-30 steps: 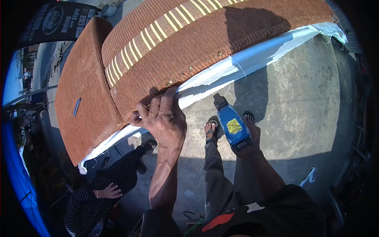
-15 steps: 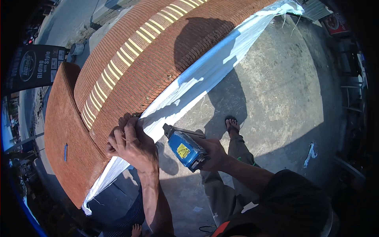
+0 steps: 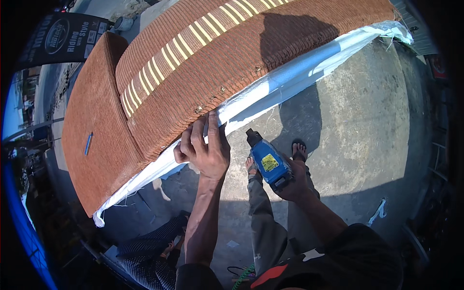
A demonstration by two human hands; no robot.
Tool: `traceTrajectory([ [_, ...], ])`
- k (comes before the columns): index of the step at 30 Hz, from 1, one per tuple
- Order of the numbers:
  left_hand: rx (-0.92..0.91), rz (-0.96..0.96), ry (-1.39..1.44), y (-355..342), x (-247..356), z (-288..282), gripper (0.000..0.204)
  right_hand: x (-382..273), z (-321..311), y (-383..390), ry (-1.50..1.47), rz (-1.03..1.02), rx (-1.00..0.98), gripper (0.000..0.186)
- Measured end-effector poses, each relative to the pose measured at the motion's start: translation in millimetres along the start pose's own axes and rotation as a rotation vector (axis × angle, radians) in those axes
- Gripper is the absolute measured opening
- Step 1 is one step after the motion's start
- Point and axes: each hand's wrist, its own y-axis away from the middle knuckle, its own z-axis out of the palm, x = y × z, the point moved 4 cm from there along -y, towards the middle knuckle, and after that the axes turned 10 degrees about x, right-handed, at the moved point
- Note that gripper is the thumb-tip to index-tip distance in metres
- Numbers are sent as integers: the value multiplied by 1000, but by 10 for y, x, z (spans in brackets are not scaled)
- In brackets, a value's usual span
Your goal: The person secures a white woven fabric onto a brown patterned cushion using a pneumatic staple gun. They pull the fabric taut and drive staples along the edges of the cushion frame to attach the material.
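Observation:
A brown ribbed sofa (image 3: 188, 92) with a band of cream stripes lies tilted across the upper left. White cloth (image 3: 251, 104) runs along its lower edge. My left hand (image 3: 205, 147) is bent over that edge, its fingers pressed on the brown fabric where it meets the white cloth; its thumb is partly hidden. My right hand (image 3: 295, 181) is wrapped round the handle of a blue staple gun (image 3: 268, 162) with a yellow label. The tool's dark nose points up toward the sofa edge and stays apart from it.
A blue pen (image 3: 89, 143) rests on the sofa's brown side panel. At lower left another person's patterned trousers (image 3: 147, 256) show close by. A green coiled hose (image 3: 245, 276) is near my legs. A white scrap (image 3: 378, 212) lies on the concrete floor at right.
The sofa has shifted up and right in view. My left hand has moved right along its edge, fingers now straighter. The staple gun has moved right, its nose still off the sofa.

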Motion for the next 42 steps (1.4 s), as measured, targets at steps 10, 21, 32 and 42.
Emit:
traceTrajectory([
  [10,-130,-67,170,-336,-78,-146,33,-43,185,-194,-98,-99,-15,74],
  [21,51,-84,387,-566,-120,-188,27,-59,464,-419,-140,-220,13,91],
  [32,42,-106,431,-543,-175,-182,27,81,501,-417,-86,-323,73,82],
  [42,-97,-160,292,-673,-293,-243,29,67,592,-494,-143,-316,88,56],
])
